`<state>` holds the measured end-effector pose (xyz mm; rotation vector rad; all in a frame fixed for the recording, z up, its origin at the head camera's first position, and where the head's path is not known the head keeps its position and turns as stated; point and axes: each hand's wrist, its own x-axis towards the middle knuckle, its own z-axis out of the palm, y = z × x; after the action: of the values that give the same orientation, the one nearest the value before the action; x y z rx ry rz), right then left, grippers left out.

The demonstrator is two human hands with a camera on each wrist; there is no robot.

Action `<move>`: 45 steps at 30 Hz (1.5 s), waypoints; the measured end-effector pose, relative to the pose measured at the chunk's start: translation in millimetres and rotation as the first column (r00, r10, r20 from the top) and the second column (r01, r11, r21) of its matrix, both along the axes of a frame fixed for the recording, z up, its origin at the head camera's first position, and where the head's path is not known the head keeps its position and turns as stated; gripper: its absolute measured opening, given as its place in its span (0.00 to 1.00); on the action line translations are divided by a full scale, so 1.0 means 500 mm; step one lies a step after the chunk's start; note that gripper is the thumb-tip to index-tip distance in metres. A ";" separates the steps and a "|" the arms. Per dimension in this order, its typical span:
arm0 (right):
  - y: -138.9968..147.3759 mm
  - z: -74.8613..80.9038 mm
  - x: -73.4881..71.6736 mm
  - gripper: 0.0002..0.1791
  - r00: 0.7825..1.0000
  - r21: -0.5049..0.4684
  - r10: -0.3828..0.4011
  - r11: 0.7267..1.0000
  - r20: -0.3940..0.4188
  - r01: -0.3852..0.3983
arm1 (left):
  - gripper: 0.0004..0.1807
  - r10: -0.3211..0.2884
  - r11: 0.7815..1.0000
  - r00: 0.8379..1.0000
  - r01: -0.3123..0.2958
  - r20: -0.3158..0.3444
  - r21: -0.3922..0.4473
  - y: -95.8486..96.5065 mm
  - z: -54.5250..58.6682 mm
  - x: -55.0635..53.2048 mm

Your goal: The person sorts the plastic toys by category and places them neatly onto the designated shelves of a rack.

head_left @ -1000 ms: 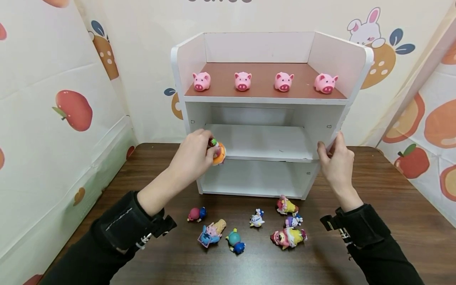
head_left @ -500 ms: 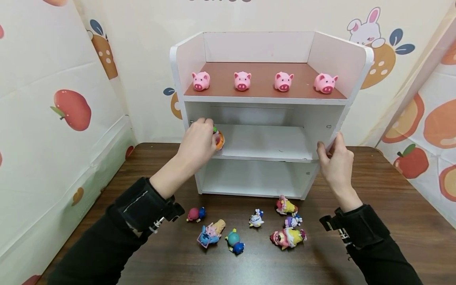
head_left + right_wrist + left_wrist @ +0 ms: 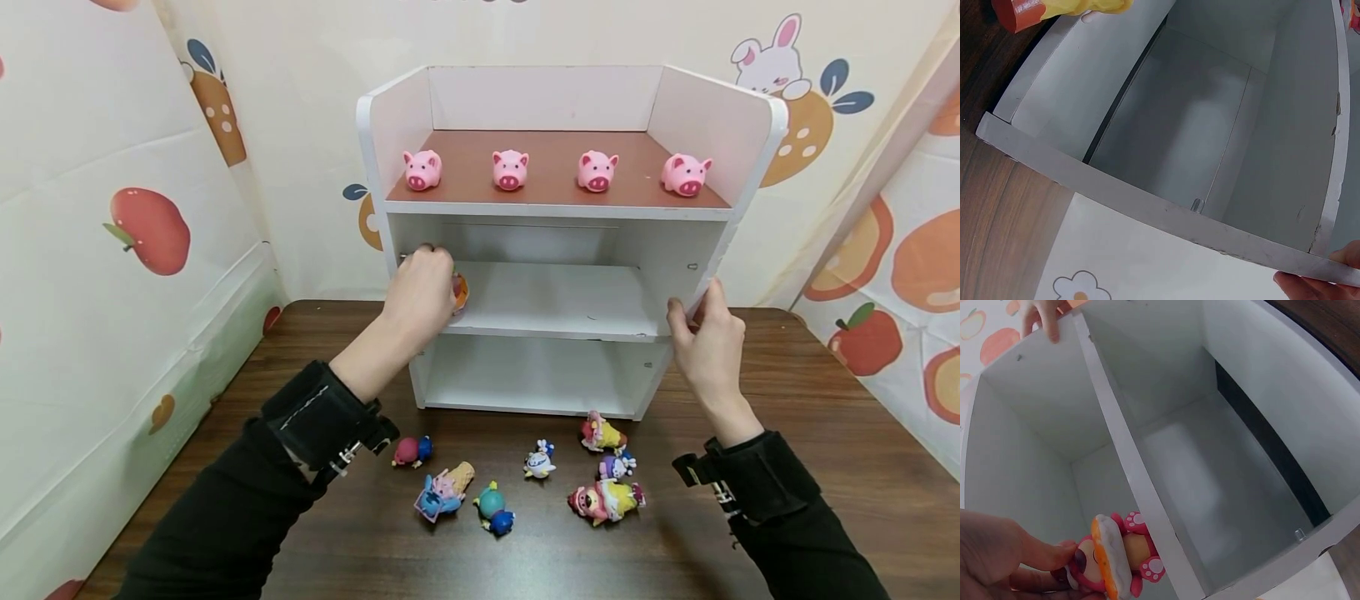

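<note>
My left hand (image 3: pixel 422 292) pinches a pink toy bear figurine (image 3: pixel 1110 557) with an orange-and-white ring round it. The figurine is at the left end of the white shelf unit's middle board (image 3: pixel 555 302). In the left wrist view its paw-printed feet are against or very near that board; whether they touch, I cannot tell. From the head view most of the figurine is hidden behind the fingers. My right hand (image 3: pixel 708 350) grips the front edge of the unit's right side panel (image 3: pixel 1147 203), thumb on one side and fingers on the other.
Several pink pig figures (image 3: pixel 510 171) stand in a row on the brown top shelf (image 3: pixel 540 142). On the dark wooden table (image 3: pixel 525 558) lie several small figurines, among them a teal-and-blue one (image 3: pixel 493 507) and a yellow-and-pink one (image 3: pixel 609 500).
My left hand has moved up and inward with the bear figurine, from in front of the middle board to above its left end. The right hand has stayed in place.
</note>
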<state>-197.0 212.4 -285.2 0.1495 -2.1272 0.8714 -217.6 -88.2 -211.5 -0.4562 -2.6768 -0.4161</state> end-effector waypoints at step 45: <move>0.000 -0.001 0.001 0.18 1.000 0.005 0.005 1.000 -0.009 -0.005 | 0.13 -0.051 0.999 0.963 0.050 -0.264 -0.011 -0.014 -0.001 0.081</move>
<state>-196.5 212.7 -285.6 0.1605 -2.1218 0.8674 -177.2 -95.4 -211.9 -0.5419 -2.4126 -0.3377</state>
